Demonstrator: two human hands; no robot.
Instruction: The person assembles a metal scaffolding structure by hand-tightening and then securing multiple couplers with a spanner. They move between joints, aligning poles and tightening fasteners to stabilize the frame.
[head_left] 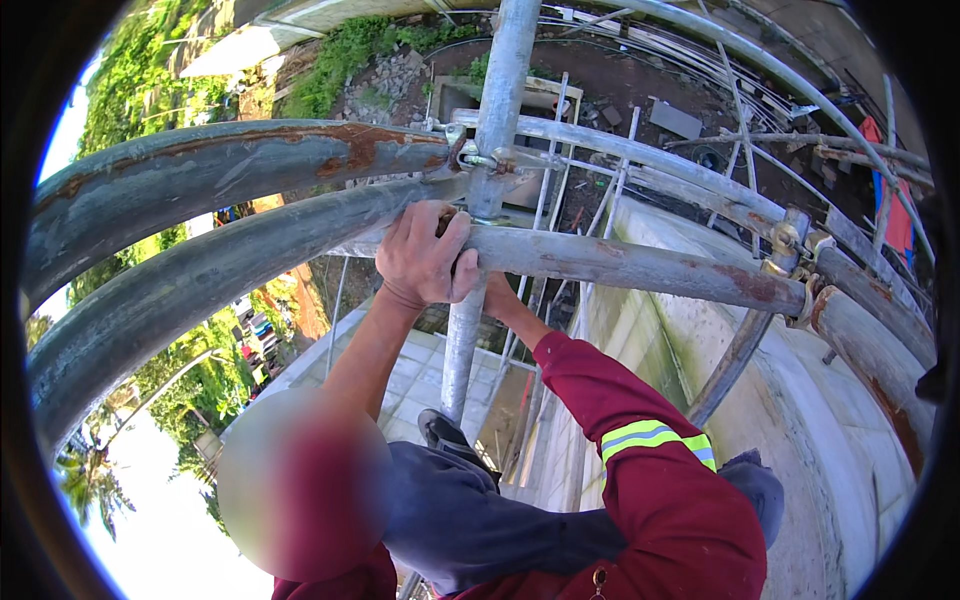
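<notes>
My left hand is closed over a grey horizontal scaffold tube, right beside the galvanised upright tube. Its thumb lies against the tube near the crossing. Under this tube, my right hand reaches up to the far side of the upright. The fingers there are hidden, so its grip cannot be seen. A metal coupler sits on the upright just above my left hand. Two thick tubes, a rust-streaked upper tube and a grey lower tube, run from the crossing toward the left.
More couplers join tubes at the right. Below are a pale concrete wall, a tiled surface and thin scaffold poles. My shoe shows beside the upright's lower part. Rubble, stacked poles and greenery lie far down. A blurred patch covers the lower left.
</notes>
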